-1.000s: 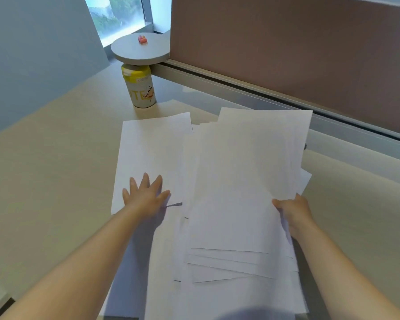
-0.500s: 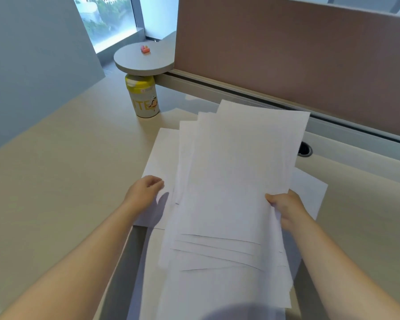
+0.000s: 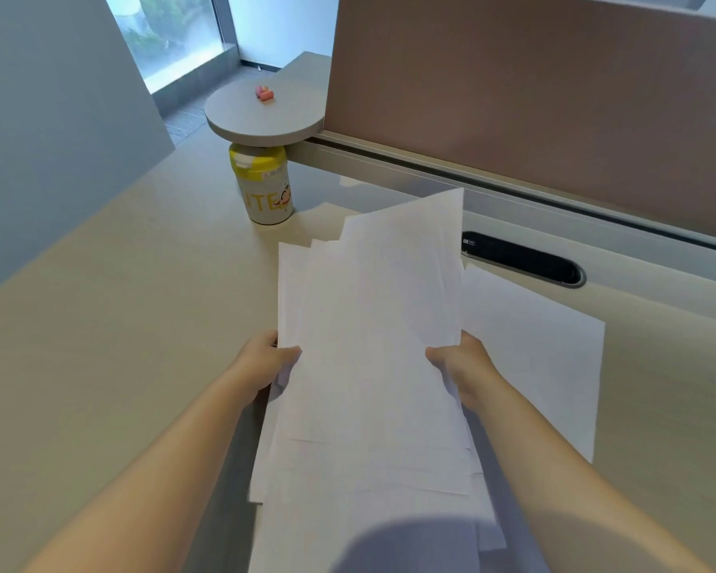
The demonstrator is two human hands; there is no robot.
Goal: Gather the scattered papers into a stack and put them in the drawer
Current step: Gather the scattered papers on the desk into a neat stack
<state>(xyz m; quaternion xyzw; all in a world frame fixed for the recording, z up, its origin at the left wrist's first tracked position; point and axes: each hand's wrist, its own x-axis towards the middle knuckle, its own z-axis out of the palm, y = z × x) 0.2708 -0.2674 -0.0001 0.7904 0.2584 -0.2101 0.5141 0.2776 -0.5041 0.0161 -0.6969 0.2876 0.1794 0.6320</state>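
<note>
A single wide-angle view comes from the person's head, looking forward and steeply down over a pale desk (image 3: 100, 324), close enough that both forearms enter from the bottom edge at about 7 and 5 o'clock. The left hand (image 3: 261, 361) and right hand (image 3: 464, 366) sit just below the frame's middle, with the sheaf of papers (image 3: 373, 345) between them running toward 12 o'clock. The lens bends straight lines near the edges. At 1 o'clock a brown partition (image 3: 534, 84) closes the far side; at 11 o'clock a window (image 3: 170, 31) shows. No second view exists, so nothing is shared.
</note>
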